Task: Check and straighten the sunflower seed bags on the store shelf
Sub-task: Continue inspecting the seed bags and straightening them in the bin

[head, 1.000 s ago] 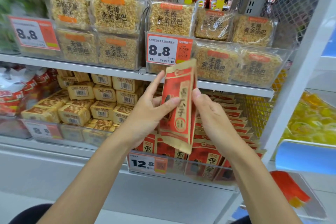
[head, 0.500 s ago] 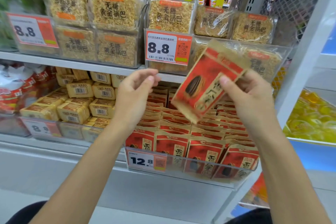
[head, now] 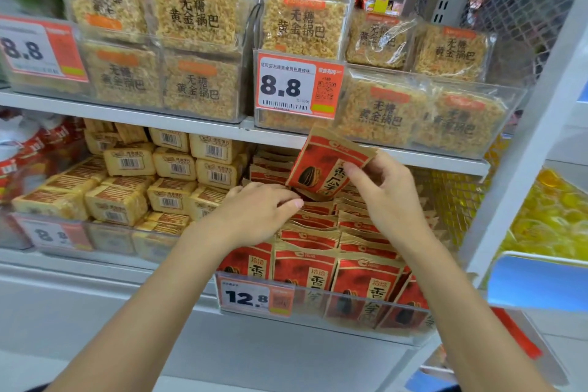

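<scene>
Left hand (head: pixel 254 216) lay palm-down on the rows of seed bags (head: pixel 318 234) in the shelf bin (head: pixel 318 304), fingers loose, gripping nothing. Right hand (head: pixel 389 197) pinched one bag (head: pixel 318 165), tilted, just above the back rows. Step judged: returning a checked bag. Next move likely calls for parting a gap, then sliding the bag in upright, face forward.

red-and-tan seed bag (head: pixel 321 165), orange price tags (head: pixel 299 86)

White shelf (head: pixel 127 267), rows of sunflower seed bags (head: pixel 305 267), tan packets (head: pixel 127 200) beside
</scene>
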